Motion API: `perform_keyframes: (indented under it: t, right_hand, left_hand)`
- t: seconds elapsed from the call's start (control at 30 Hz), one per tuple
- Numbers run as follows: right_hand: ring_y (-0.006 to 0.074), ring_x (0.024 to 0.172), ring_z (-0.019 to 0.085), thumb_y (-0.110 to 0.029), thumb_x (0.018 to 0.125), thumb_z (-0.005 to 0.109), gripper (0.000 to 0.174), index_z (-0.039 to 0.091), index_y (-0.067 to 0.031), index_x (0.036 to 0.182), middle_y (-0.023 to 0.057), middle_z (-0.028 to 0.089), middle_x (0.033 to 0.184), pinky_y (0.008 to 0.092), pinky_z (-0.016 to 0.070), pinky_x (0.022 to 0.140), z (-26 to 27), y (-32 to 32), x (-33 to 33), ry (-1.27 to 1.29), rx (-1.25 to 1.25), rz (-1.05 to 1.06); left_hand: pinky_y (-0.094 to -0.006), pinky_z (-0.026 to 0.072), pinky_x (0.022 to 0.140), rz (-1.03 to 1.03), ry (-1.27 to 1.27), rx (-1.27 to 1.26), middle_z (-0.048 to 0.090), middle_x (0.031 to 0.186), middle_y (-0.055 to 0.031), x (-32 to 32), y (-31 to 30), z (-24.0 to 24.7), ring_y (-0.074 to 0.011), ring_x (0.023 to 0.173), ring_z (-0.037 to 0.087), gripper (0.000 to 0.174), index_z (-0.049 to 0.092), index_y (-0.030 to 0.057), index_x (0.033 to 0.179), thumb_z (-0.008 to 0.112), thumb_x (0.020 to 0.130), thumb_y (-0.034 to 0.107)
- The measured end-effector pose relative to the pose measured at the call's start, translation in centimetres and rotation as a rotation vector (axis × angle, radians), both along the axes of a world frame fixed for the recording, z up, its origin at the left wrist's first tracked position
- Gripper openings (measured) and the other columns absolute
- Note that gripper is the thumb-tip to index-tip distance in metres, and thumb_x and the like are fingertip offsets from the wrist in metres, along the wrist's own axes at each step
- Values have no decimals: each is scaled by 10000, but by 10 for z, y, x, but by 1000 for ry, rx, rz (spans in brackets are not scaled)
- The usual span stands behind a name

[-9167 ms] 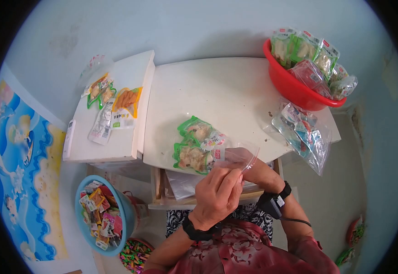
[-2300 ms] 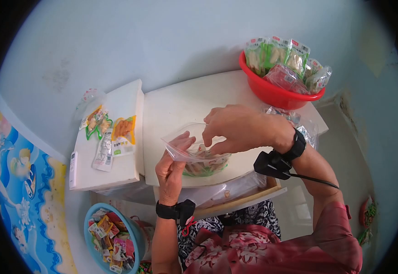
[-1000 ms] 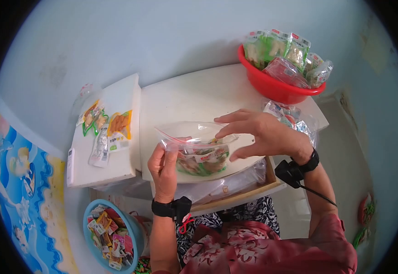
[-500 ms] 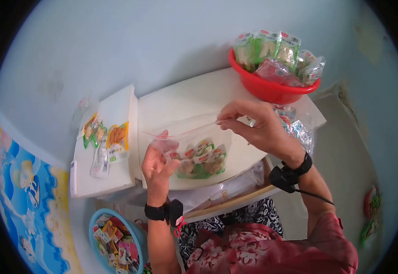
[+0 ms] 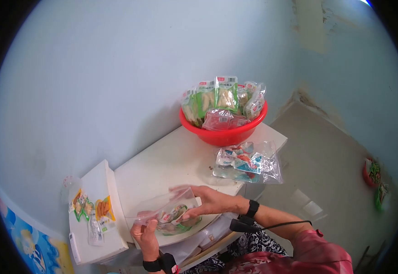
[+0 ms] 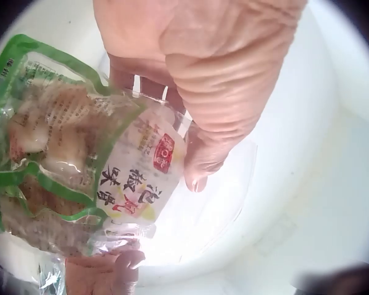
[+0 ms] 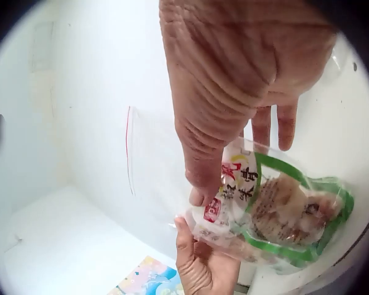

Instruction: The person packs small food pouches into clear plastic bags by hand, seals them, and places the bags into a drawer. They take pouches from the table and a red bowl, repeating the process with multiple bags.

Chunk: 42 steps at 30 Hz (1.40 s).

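Note:
A clear zip bag (image 5: 155, 206) stands over the front of the white table, its red-lined zip edge toward the upper left. Inside it lie several green-edged snack packets (image 5: 177, 214) of pale pieces, with white printed labels. My left hand (image 5: 146, 238) holds the bag's left side, thumb in front and fingers behind. On the opposite side my right hand (image 5: 211, 201) grips the bag the same way. Close up in the left wrist view, a packet (image 6: 55, 141) shows through the plastic beside the thumb. The right wrist view shows the right thumb pressing near a packet's label (image 7: 234, 184).
A red basin (image 5: 226, 137) full of snack bags stands at the table's back right. Before it lies a clear bag (image 5: 244, 160) of blue-and-white packets. Loose packets (image 5: 103, 210) and a white remote (image 5: 73, 246) lie on the left cabinet. An open drawer (image 5: 208, 249) juts out below.
The head view has tilted up and right. My right hand hovered spread beside the bag, pinched its top edge, then moved down to its side. My left hand has kept hold of the bag.

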State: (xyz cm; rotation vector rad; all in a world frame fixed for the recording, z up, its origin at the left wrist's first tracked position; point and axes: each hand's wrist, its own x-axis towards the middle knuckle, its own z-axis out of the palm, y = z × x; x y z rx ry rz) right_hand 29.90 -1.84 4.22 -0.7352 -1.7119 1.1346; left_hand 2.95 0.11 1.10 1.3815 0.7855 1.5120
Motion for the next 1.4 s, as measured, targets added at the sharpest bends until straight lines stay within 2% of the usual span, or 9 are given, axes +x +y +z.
perform_keyframes:
  t: [0.2, 0.37, 0.5, 0.63, 0.73, 0.9, 1.07, 1.2, 1.4]
  right_hand:
    - [207, 1057, 689, -212, 990, 734, 258, 766, -46, 1184, 94, 754, 1175, 344, 524, 968, -9, 9, -5, -24, 72, -59]
    - [233, 998, 694, -199, 980, 739, 273, 742, -48, 1207, 143, 743, 1151, 373, 540, 892, -7, 8, -10, 33, 301, -187]
    - [147, 1022, 670, -200, 1014, 703, 260, 744, -32, 1209, 81, 755, 1135, 326, 536, 903, -1, -12, -8, 112, 56, -84]
    - [89, 905, 638, -254, 1050, 659, 267, 767, -17, 1109, 18, 758, 996, 276, 531, 804, -10, -11, -11, 143, -6, -101]
    - [103, 998, 657, -261, 1076, 615, 286, 772, -27, 1126, 43, 772, 1023, 300, 523, 909, 0, -17, -13, 88, -109, -116]
    - [77, 922, 638, -297, 1077, 616, 319, 764, -25, 1001, 13, 739, 931, 270, 502, 857, -6, -24, -21, 126, -264, -231]
    - [66, 717, 578, -341, 1043, 651, 400, 700, 6, 850, 21, 679, 758, 266, 480, 646, -5, -31, -26, 168, -275, -295]
    - [54, 767, 571, -293, 1039, 659, 352, 688, -28, 810, -1, 671, 794, 255, 472, 726, -7, -32, -19, 99, -367, -287]
    - [49, 652, 517, -201, 951, 714, 343, 593, -45, 670, -7, 606, 672, 254, 407, 592, -17, -18, -19, 205, -376, -293]
  left_hand:
    - [-313, 490, 846, 101, 115, 10, 724, 992, -72, 5, 2, 11, -147, 889, 624, 127, 730, -13, 999, 710, 905, 70]
    - [-294, 503, 807, 145, 152, 99, 742, 997, -78, 8, -4, 10, -127, 895, 641, 112, 723, -10, 959, 646, 972, 71]
    - [-280, 536, 802, 135, 192, 148, 754, 1025, -100, 10, -18, 21, -147, 912, 678, 101, 733, -36, 995, 647, 943, -28]
    - [-323, 538, 843, 185, 273, 43, 755, 926, -106, 7, -30, 24, -151, 857, 686, 147, 698, -18, 927, 664, 1008, 100]
    - [-314, 553, 838, 202, 147, 41, 748, 893, -106, 18, -33, 28, -158, 833, 701, 126, 692, -12, 936, 688, 1001, 96]
    - [-279, 552, 788, 245, 177, -27, 720, 846, -77, 21, -43, 34, -137, 782, 689, 123, 690, -4, 923, 712, 990, 97]
    - [-227, 514, 705, 271, 226, -94, 697, 803, -32, 19, -49, 38, -80, 724, 644, 296, 639, -14, 1232, 733, 963, 65]
    - [-195, 479, 689, 231, 253, -82, 682, 781, -1, 14, -53, 41, -51, 706, 612, 561, 515, -11, 1468, 708, 941, 16]
    - [-214, 452, 703, 228, 476, -103, 633, 823, 18, 17, -48, 51, -57, 762, 573, 338, 685, -2, 1308, 630, 976, 39]
